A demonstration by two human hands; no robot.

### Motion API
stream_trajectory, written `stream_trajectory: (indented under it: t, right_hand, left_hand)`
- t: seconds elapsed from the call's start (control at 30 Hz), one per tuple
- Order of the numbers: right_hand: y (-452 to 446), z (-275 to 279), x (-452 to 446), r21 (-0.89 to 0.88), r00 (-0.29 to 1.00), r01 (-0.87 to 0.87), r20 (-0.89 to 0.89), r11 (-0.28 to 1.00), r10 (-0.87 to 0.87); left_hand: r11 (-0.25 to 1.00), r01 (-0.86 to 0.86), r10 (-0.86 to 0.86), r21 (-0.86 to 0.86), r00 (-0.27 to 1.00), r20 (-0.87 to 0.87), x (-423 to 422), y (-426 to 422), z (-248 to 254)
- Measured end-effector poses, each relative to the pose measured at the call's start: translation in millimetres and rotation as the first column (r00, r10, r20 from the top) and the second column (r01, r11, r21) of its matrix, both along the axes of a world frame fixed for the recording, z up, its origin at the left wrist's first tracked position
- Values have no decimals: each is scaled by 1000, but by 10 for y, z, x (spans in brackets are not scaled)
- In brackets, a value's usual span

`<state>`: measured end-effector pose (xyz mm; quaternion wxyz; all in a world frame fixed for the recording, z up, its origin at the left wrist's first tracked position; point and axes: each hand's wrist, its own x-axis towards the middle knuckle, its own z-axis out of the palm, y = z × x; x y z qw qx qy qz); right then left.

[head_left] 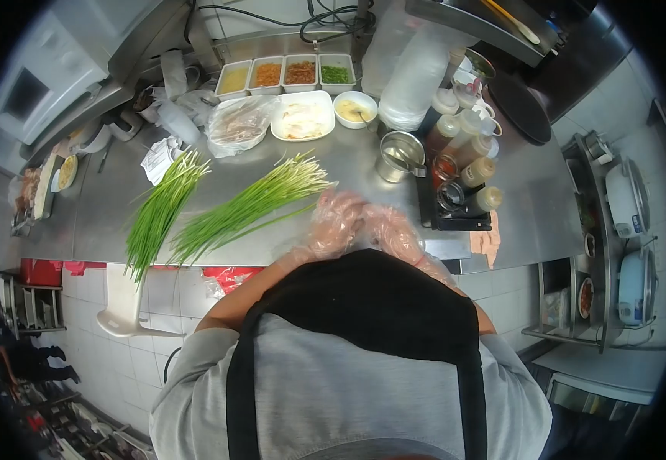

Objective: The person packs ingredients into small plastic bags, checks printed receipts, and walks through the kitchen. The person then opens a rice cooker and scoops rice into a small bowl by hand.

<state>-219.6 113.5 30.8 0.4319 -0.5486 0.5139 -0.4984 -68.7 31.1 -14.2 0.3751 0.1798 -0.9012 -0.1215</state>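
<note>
Both hands wear clear plastic gloves and meet at the near edge of the steel counter (272, 238). My left hand (336, 220) has its fingers curled beside the root ends of a bunch of green stalks (252, 201). My right hand (394, 233) is close against it, fingers bent inward. Whatever lies between the fingers is too small or hidden to make out. A second bunch of green stalks (161, 207) lies further left, its tips hanging over the edge, next to a crumpled white paper (160, 159).
Behind are a bagged item (241, 123), a white tray (302, 116), a white bowl (354, 110) and several small food trays (300, 73). On the right stand a metal pot (400, 156) and a black rack of sauce bottles (456, 224). A white chair (122, 307) is below left.
</note>
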Motion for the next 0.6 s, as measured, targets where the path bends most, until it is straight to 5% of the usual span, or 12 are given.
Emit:
stream_trajectory:
  t: [0.07, 0.17, 0.27, 0.37, 0.47, 0.6]
  right_hand:
    - [10, 3, -11, -8, 982, 44, 187, 999, -42]
    - [-30, 108, -133, -182, 916, -18, -396, 983, -56]
    - [47, 39, -39, 71, 943, 12, 332, 997, -35]
    - [136, 286, -34, 107, 936, -44, 351, 993, 4]
    - [165, 384, -60, 72, 984, -37, 175, 997, 24]
    - [268, 473, -22, 105, 820, -85, 573, 991, 10]
  left_hand:
    - [995, -11, 21, 99, 995, -98, -34, 50, 180]
    - [990, 3, 20, 143, 986, -163, -48, 77, 268]
    - [998, -38, 47, 50, 979, -198, -77, 85, 38]
    - [995, -41, 35, -86, 997, -76, -84, 80, 77]
    - [992, -30, 10, -119, 986, -164, -161, 52, -51]
    - [997, 6, -15, -73, 991, -130, -211, 79, -280]
